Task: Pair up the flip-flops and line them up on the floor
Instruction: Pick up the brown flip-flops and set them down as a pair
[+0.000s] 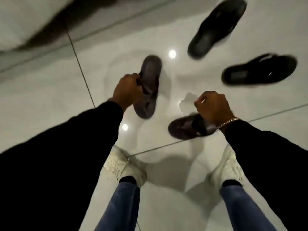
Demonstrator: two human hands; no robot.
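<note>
My left hand (127, 90) is shut on a dark brown flip-flop (149, 85), which hangs lengthwise above the white tiled floor. My right hand (211, 108), with a chain bracelet at the wrist, is closed over a second dark brown flip-flop (185, 127) that lies sideways just below it. Two black flip-flops lie on the floor farther away: one (216, 27) at the upper right, pointing diagonally, and another (260, 70) on its right, lying across. The picture is blurred by motion.
My two feet in white sneakers (125, 164) (228, 165) and blue jeans stand at the bottom of the view. A dark blurred band (41, 29) runs along the upper left edge. Glossy white tiles (50, 90) with thin grout lines cover the floor.
</note>
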